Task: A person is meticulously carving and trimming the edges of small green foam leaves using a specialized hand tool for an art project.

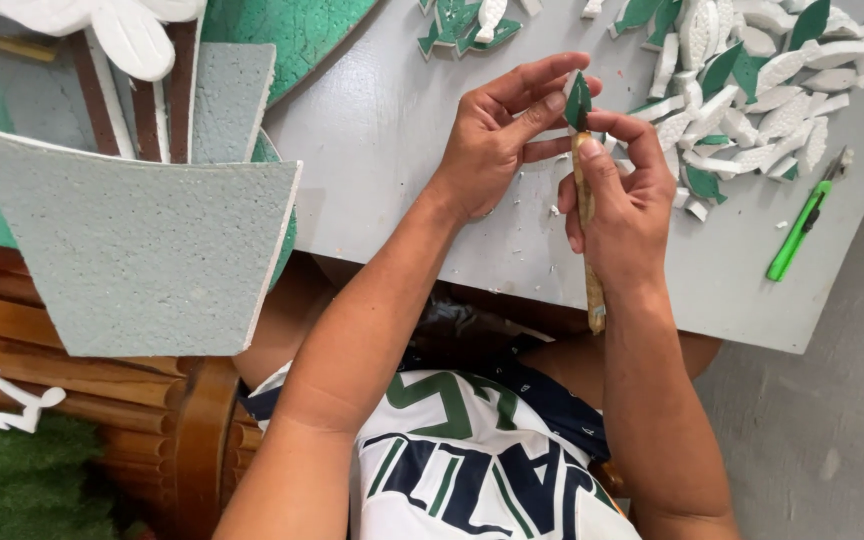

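Fingertips of the left hand pinch a small green leaf shape, thumb below and the long fingers stretched out above it, loosely fanned rather than pressed together. That leaf sits at the top end of a thin wooden-handled tool, just where both hands meet above the grey tabletop. Around the handle the right hand is wrapped, its fingers curled and closed on the wood, the thumb lying straight along the shaft and pointing up toward the leaf; the lower end of the handle sticks out below the palm, past the table's near edge. Both forearms rise from the bottom of the view and angle inward, wrists slightly bent so that the hands come together over the table. Tiny white crumbs are scattered on the surface under the hands. Beyond the right hand lies a heap of white and green foam leaves, and near it, toward the table's right edge, a green utility knife. A smaller cluster of green and white cutouts lies at the far side. Off to the left, well apart, stands a large grey foam panel over a wooden bench.
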